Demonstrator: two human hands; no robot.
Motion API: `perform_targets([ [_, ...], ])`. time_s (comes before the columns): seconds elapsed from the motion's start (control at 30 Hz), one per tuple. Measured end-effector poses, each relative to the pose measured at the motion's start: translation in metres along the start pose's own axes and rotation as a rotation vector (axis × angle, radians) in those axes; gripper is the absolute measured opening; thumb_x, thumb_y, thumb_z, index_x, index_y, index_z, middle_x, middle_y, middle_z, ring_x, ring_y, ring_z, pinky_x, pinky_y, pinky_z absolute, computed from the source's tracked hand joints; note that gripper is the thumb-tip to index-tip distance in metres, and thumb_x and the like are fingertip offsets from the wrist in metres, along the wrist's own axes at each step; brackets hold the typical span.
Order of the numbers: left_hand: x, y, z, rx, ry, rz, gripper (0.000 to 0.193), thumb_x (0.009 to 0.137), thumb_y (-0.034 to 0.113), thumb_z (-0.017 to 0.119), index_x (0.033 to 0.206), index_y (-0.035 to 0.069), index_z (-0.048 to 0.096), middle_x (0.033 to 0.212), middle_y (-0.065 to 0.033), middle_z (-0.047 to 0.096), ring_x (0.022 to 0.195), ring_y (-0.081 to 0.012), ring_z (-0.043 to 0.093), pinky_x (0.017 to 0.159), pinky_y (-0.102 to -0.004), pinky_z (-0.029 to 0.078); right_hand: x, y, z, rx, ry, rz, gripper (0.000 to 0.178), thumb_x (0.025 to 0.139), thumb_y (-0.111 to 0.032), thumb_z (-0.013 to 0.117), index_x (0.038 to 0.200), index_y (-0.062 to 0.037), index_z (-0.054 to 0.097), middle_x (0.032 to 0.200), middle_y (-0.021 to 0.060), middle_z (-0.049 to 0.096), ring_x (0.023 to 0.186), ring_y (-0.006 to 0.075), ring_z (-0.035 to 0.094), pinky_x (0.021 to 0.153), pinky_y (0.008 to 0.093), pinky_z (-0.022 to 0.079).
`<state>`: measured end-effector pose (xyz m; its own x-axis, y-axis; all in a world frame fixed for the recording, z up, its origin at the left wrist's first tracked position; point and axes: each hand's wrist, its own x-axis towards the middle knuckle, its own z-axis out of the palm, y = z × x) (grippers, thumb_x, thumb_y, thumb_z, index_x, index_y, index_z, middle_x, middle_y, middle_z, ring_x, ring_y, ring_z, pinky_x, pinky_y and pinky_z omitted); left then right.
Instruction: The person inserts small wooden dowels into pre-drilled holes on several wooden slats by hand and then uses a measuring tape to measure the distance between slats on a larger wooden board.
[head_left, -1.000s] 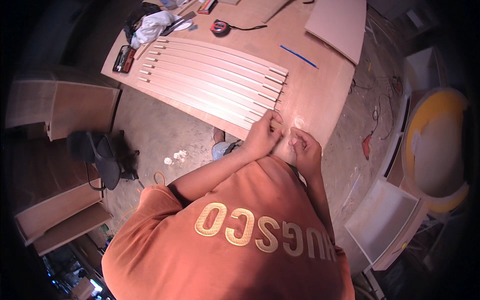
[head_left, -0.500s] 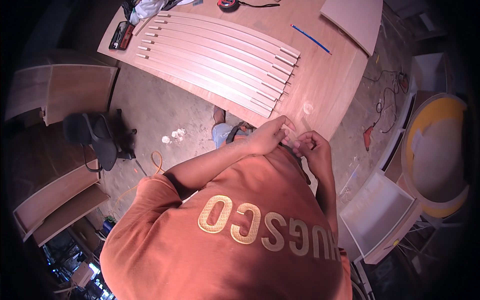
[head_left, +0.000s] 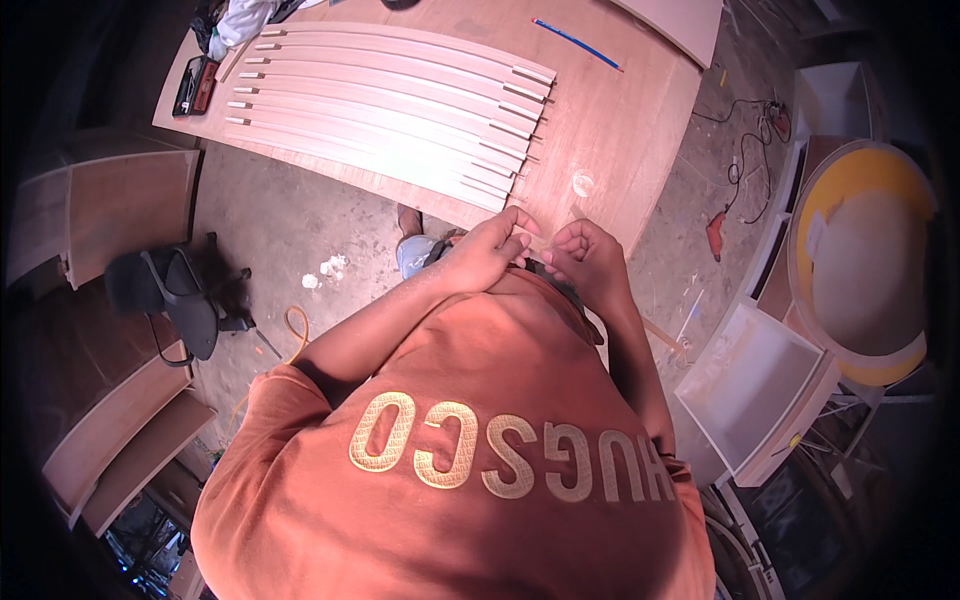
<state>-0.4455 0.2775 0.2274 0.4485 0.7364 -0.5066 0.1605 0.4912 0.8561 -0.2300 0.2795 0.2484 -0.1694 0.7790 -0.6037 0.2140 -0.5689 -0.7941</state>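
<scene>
Close in front of my body, at the near edge of the wooden table (head_left: 625,165), both hands are held up near each other. My left hand (head_left: 490,250) is closed in a pinch, its fingertips facing the other hand. My right hand (head_left: 588,262) also pinches, with its fingers curled. Whatever lies between the fingertips is too small and pale to make out. Just beyond them, a round pale ring (head_left: 582,184) rests on the tabletop. To the left lies a row of several long, slightly curved wooden slats (head_left: 385,75), with thin pins protruding from their right ends.
A blue pencil (head_left: 578,45) lies at the table's far side, near a wooden panel (head_left: 675,25). A small red-and-black case (head_left: 194,86) sits at the far left corner. On the floor are a black chair (head_left: 175,290), a red corded tool (head_left: 716,236) and a curved yellow-edged piece (head_left: 860,250).
The view has shifted, so table and slats appear farther left and higher. The tape measure at the far edge has mostly left the picture. Both hands stay pinched close together.
</scene>
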Motion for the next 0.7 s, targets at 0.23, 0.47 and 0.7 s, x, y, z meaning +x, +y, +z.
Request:
perform_targets([
  [0.23,0.000,0.000,0.001,-0.029,-0.057,0.023,0.023,0.114,0.018,0.048,0.129,0.002,0.055,0.106,-0.0039,0.066,0.094,-0.0105,0.059,0.088,-0.0284,0.052,0.005,0.002,-0.001,-0.053,0.003,-0.106,0.018,0.089,-0.004,0.081,0.096,0.0020,0.065,0.083,0.0076,0.070,0.075,0.0116,0.069,0.067,0.0265,0.056],
  [0.47,-0.003,0.006,0.001,-0.007,-0.060,0.043,0.024,0.115,0.021,0.049,0.128,0.002,0.056,0.106,-0.0039,0.066,0.093,-0.0105,0.058,0.088,-0.0279,0.051,0.003,-0.010,0.006,-0.122,0.022,-0.220,0.020,0.088,-0.006,0.080,0.099,0.0029,0.066,0.084,0.0101,0.072,0.078,0.0139,0.070,0.070,0.0293,0.057],
  [0.7,-0.001,-0.002,-0.001,-0.033,0.033,0.054,0.023,0.115,0.023,0.050,0.124,0.003,0.057,0.098,-0.0015,0.063,0.089,-0.0093,0.057,0.086,-0.0271,0.051,-0.002,-0.004,-0.007,-0.318,-0.025,-0.145,0.015,0.098,-0.013,0.075,0.099,0.0022,0.074,0.079,0.0042,0.071,0.071,0.0074,0.064,0.065,0.0259,0.053],
])
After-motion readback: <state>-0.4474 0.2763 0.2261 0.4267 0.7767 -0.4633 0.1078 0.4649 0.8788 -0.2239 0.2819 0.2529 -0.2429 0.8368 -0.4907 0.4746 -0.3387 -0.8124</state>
